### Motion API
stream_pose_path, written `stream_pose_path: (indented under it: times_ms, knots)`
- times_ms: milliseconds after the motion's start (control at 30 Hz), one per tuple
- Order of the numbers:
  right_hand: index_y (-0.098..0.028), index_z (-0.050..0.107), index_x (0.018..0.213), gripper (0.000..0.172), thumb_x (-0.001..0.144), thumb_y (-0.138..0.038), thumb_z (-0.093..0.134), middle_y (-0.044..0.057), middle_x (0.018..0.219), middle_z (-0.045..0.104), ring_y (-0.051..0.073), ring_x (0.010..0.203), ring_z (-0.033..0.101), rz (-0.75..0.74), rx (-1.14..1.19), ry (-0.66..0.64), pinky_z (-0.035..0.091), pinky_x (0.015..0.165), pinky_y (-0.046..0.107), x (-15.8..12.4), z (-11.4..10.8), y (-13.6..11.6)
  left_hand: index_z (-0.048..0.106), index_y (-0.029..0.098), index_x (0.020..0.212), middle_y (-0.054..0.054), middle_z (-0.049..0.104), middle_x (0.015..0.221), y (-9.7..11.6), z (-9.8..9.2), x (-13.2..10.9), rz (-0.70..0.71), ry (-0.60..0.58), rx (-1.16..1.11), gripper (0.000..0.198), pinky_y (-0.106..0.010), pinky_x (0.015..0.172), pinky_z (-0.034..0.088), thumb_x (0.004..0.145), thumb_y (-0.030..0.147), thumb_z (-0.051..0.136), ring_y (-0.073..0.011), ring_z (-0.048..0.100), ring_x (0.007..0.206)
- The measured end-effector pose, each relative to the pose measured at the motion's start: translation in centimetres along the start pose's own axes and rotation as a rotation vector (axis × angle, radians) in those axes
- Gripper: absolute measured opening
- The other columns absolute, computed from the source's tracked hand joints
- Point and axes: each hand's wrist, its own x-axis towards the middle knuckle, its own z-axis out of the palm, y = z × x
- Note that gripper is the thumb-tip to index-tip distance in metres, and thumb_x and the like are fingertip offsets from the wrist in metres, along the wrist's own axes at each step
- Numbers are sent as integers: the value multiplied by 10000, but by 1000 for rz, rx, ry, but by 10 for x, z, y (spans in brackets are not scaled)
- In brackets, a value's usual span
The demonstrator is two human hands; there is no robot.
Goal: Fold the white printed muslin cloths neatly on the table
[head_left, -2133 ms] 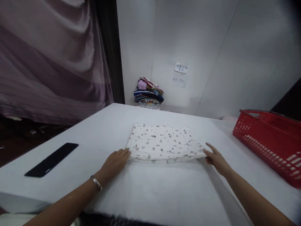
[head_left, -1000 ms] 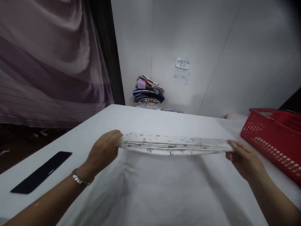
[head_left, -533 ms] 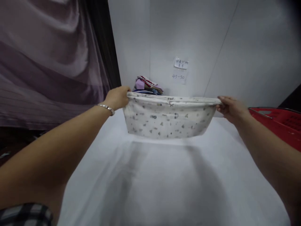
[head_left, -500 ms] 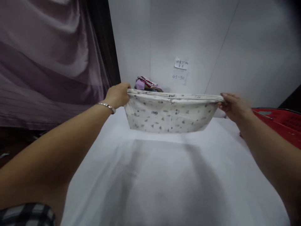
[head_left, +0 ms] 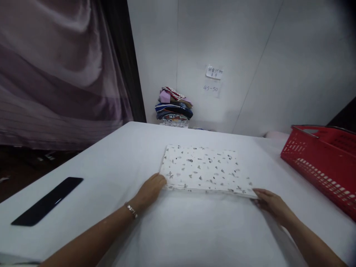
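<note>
A folded white cloth (head_left: 203, 168) with a small grey and brown print lies flat on the white-covered table (head_left: 200, 230). Its folded layers show along the near edge. My left hand (head_left: 152, 189), with a silver bracelet at the wrist, grips the near left corner with its fingers closed. At the near right corner my right hand (head_left: 271, 204) pinches the cloth between thumb and fingers, that edge slightly raised off the table.
A red plastic basket (head_left: 319, 163) stands on the right. On the left lies a flat black object (head_left: 47, 202). Several folded fabrics are stacked (head_left: 174, 107) at the far edge, against a wall bearing paper notes (head_left: 213, 73). A mauve curtain (head_left: 61, 81) hangs at the left.
Both hands have come down and nearer with the cloth, which hung in the air and now rests on the table. Both still hold its corners.
</note>
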Motion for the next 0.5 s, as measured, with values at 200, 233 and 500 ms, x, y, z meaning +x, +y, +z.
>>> stream_pose_path:
  times_ms: [200, 233, 500]
  knots:
    - [-175, 677, 891, 385, 561, -351, 769, 23, 778, 684, 135, 606, 612, -38, -48, 39, 540, 595, 225, -33, -8, 2, 564, 173, 932, -54, 620, 970, 14, -22, -15, -31, 132, 75, 358, -408, 1041, 327, 781, -24, 306, -161, 547, 1008]
    - [-173, 681, 887, 395, 552, -363, 768, 30, 781, 687, 146, 607, 618, -25, -78, 43, 543, 591, 235, -38, -10, 2, 566, 179, 917, -44, 625, 948, 17, -24, -20, -20, 121, 72, 367, -407, 1037, 334, 777, -31, 300, -156, 554, 995]
    - [-202, 683, 888, 460, 524, -476, 742, 32, 746, 681, 183, 614, 626, 61, -226, 4, 544, 576, 269, -57, -18, 28, 561, 181, 910, -44, 628, 950, 39, -14, -57, -78, 85, 61, 310, -409, 1013, 383, 816, 5, 324, -162, 561, 984]
